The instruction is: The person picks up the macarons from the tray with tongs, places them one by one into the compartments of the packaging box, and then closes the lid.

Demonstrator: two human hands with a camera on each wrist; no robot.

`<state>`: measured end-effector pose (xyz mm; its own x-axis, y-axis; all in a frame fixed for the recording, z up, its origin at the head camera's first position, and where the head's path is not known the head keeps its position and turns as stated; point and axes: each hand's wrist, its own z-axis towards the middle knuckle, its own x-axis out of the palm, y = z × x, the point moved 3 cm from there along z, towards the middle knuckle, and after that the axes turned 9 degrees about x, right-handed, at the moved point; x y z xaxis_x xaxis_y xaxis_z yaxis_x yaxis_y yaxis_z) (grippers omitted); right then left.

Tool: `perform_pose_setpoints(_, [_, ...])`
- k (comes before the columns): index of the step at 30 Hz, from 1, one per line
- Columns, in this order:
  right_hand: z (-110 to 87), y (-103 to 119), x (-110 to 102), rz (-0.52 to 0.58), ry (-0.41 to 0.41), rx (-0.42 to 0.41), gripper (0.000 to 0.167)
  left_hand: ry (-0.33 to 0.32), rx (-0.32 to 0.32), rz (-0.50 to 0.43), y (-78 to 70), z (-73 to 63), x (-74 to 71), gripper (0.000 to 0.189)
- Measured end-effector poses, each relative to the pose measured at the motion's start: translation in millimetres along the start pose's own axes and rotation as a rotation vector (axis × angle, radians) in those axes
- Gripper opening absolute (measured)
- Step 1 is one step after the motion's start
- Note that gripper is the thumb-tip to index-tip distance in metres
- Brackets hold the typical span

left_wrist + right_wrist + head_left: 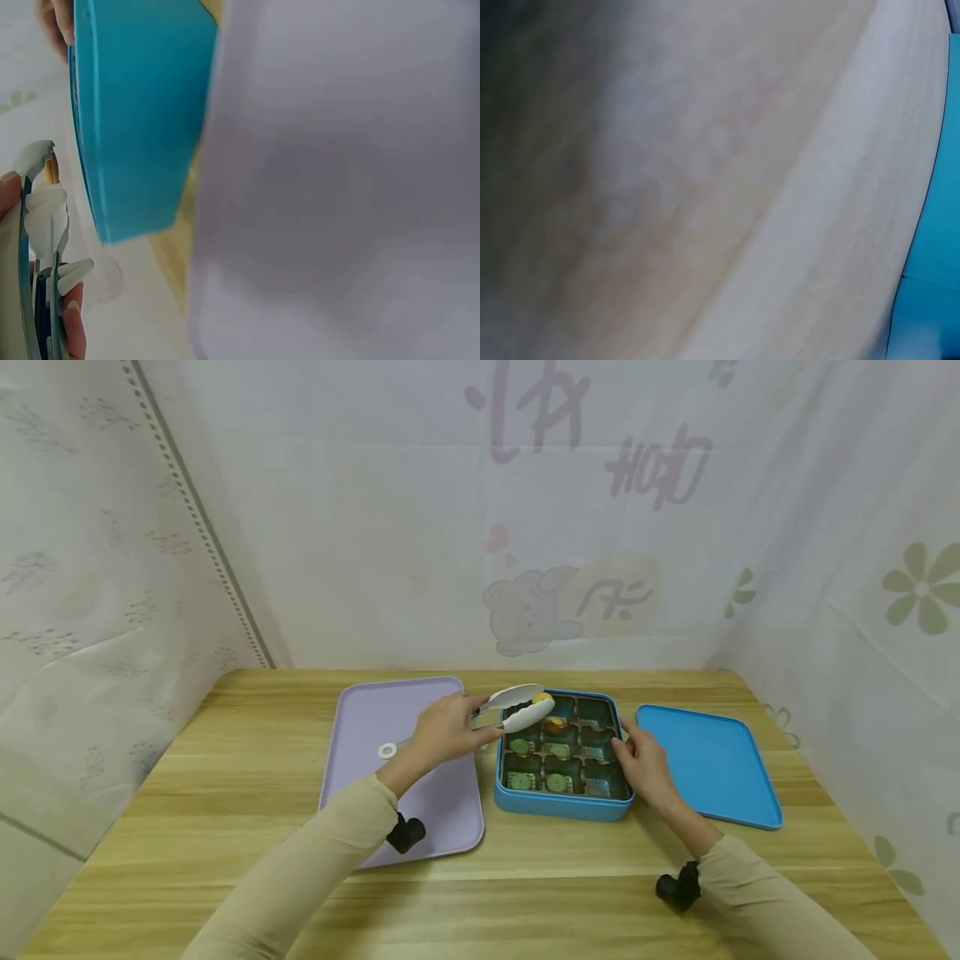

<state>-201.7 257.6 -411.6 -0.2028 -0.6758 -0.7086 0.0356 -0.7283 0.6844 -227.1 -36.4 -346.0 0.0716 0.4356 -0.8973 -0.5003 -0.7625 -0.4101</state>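
My left hand point(447, 727) grips white-tipped tongs point(528, 717) over the far left part of a blue box point(558, 806). A small yellow piece point(543, 697) sits between the tong tips; its kind is too small to make out. Inside the box a dark divided insert point(606, 747) has three rows of compartments. Green round pieces point(557, 783) lie in several of them, and an orange piece point(555, 723) shows in the far middle one, partly behind the tongs. At the box's right side, my right hand point(647, 768) holds the rim with thumb and fingers.
A lilac tray point(442, 822) lies left of the box, under my left forearm. The tongs' white ring end point(387, 750) shows above that tray. Flat on the wooden table point(540, 902), a blue lid point(712, 764) lies to the right. Patterned cloth point(375, 527) hangs behind.
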Motion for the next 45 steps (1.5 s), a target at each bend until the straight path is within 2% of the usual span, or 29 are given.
perform_pose_setpoints(4, [0.2, 0, 0, 0.001, 0.001, 0.003, 0.040, 0.020, 0.032, 0.001, -15.6, 13.3, 9.3, 0.062])
perform_pose_setpoints(8, [0.4, 0, 1, 0.002, 0.003, 0.013, 0.040, 0.030, 0.061, 0.042, -29.3, 24.0, 17.2, 0.061])
perform_pose_setpoints(15, [2.1, -1, 1, -0.002, -0.007, 0.027, 0.040, 0.058, 0.088, 0.083, -45.0, 37.4, 29.9, 0.061])
perform_pose_setpoints(28, [2.1, -1, 3, -0.008, -0.008, 0.028, 0.040, 0.040, 0.060, 0.151, -55.8, 39.9, 43.2, 0.058])
perform_pose_setpoints(37, [1.9, -2, 4, -0.018, -0.007, 0.033, 0.041, 0.097, 0.025, 0.204, -61.7, 41.8, 45.9, 0.055])
perform_pose_setpoints(45, [3.1, -3, 4, -0.023, -0.017, 0.026, 0.040, 0.106, -0.002, 0.221, -61.7, 41.5, 45.8, 0.054])
